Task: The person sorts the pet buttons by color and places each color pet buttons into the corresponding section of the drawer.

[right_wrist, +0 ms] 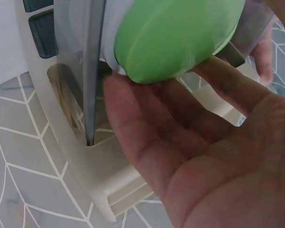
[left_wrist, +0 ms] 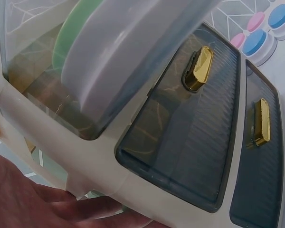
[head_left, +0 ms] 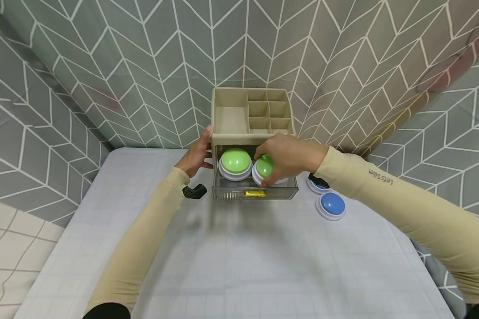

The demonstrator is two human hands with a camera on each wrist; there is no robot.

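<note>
A beige desk organizer [head_left: 230, 113] stands at the back of the table with its clear top drawer [head_left: 231, 192] pulled out. In the drawer sits a round push button with a green dome [head_left: 235, 160] and white base. My right hand [head_left: 289, 155] grips a second green push button [head_left: 265, 165] at the drawer's right side, thumb at the front and fingers behind; in the right wrist view the fingertips are against its edge. My left hand [head_left: 197, 155] rests against the organizer's left side, thumb near the top edge. Its fingers [left_wrist: 95, 206] lie along the side wall.
Two blue-domed push buttons stand right of the organizer, one [head_left: 332, 204] in front and one partly under my right wrist. Pink domes [left_wrist: 256, 21] show beside them in the left wrist view. Lower drawers with gold handles [left_wrist: 262, 122] are closed. A patterned curtain [head_left: 183, 66] hangs behind.
</note>
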